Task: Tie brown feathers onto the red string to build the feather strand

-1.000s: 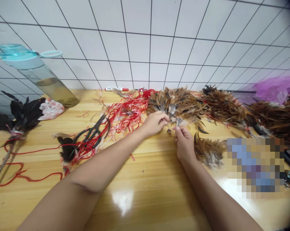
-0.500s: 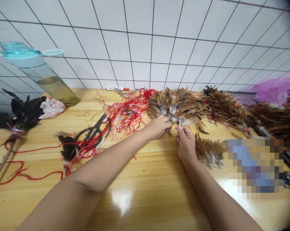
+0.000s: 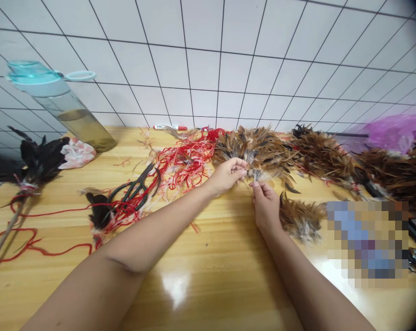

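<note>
1. Right hand [image 3: 266, 204] pinches a pale feather tuft [image 3: 261, 175], fingertips together; left hand [image 3: 227, 175], at ten o'clock, curls loosely, grip unclear.
2. Brown feathers [image 3: 261, 149] lie beyond, twelve o'clock.
3. Feather-picking seems in hand; next calls for light fingertips.

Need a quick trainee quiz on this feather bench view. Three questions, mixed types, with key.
1. Multiple choice: what colour is the lid of the drink bottle?
A) red
B) light blue
C) black

2. True or false: red yarn lies across the handles of the black scissors.

3. Pick the hand: which is nearer the small separate bunch of brown feathers, the left hand or the right hand?

Key:
1. B
2. True
3. The right hand
</note>
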The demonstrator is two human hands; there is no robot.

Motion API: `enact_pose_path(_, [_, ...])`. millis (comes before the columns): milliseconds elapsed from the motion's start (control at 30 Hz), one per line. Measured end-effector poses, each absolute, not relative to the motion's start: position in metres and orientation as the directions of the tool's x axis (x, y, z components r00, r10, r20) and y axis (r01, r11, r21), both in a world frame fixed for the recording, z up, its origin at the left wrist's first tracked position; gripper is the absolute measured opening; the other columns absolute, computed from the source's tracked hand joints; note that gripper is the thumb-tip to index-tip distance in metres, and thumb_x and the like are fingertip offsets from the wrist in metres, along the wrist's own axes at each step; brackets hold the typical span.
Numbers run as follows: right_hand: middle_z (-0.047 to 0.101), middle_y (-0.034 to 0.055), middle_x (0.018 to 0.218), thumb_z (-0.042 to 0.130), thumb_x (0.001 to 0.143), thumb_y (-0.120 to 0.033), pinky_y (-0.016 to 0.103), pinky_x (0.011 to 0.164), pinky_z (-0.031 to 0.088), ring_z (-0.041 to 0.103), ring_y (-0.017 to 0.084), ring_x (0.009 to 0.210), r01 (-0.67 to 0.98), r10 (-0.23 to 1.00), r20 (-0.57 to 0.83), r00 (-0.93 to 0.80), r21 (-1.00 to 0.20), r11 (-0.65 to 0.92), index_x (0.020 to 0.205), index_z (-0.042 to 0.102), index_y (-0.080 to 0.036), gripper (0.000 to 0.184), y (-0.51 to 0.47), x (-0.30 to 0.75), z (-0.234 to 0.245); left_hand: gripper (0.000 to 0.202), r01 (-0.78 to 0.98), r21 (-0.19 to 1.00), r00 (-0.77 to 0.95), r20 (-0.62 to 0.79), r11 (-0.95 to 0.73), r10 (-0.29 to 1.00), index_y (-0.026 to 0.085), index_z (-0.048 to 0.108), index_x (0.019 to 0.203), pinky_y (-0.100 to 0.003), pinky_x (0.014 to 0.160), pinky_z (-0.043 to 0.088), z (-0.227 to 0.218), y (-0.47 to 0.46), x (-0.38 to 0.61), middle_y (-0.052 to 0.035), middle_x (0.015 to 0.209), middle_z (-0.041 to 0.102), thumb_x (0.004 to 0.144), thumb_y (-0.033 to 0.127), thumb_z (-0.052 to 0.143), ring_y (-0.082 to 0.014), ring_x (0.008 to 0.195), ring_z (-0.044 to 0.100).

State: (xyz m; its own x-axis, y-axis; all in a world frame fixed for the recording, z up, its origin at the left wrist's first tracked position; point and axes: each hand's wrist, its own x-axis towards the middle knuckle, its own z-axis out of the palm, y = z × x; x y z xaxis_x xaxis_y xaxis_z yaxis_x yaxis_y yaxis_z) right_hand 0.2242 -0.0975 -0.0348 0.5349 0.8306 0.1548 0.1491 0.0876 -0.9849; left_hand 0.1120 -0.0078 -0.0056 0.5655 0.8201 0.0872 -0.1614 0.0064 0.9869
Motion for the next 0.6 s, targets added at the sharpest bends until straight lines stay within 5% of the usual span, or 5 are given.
enact_pose_path(600, [0.062, 0.0008, 0.068, 0.059, 0.077, -0.04, 0.029, 0.067, 0.043, 0.054, 0.016, 0.07, 0.161, 0.836, 0.157, 0.525, -0.983, 0.083, 0.076, 0.064, -0.017, 0.024, -0.0963, 0.223, -0.0356, 0.016, -0.232, 0.97, 0.574, 0.077, 0.072, 0.816, 0.012, 0.057, 0.082, -0.023, 0.07, 0.046, -0.0127, -0.0147, 0.1191, 0.0019, 0.071, 0.061, 0.072, 0.017, 0.068, -0.0081, 0.065, 0.059])
